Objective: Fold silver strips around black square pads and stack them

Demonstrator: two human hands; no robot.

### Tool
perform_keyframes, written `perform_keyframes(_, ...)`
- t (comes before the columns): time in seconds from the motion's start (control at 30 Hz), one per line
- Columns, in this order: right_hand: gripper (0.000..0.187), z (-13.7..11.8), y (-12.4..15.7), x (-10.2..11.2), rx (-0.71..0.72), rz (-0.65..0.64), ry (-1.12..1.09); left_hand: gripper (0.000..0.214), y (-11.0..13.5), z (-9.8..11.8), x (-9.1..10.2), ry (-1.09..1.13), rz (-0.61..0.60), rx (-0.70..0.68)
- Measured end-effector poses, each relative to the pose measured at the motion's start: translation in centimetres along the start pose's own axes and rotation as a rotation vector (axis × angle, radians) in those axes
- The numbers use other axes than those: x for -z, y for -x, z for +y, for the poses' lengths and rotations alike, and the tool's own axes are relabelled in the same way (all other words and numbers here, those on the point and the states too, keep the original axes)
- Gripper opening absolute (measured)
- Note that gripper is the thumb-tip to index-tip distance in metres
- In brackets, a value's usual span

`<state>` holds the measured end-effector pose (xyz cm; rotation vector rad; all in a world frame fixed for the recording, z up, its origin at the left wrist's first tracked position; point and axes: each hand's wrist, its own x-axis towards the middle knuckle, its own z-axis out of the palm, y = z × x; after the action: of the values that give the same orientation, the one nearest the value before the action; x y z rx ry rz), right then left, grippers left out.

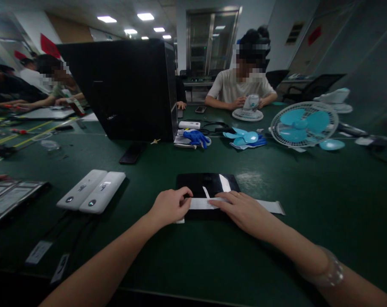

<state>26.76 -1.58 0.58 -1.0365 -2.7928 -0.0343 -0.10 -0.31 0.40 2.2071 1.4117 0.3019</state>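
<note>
Both hands, left hand and right hand, are pressing a white strip across a black pad on the green table.

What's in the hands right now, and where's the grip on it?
A white strip lying across a black pad on the table. The left hand pinches its left end; the right hand presses flat on its middle.
</note>
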Motion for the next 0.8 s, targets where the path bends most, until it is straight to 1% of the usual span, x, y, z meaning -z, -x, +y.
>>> perform_keyframes(0.2,0.045,-0.16,-0.02,0.08,-0.002,-0.02,0.036,0.032,0.0,0.53,-0.17,-0.091,0.093,-0.024)
perform_keyframes(0.47,0.047,-0.45,-0.17,-0.17,0.02,-0.039,0.085,0.028,-0.09,0.41,-0.63,-0.077,0.069,0.007)
perform_keyframes(0.8,0.044,-0.67,-0.12,-0.22,0.004,-0.018,0.1,0.017,-0.21,0.76,-1.0,-0.071,0.132,0.013)
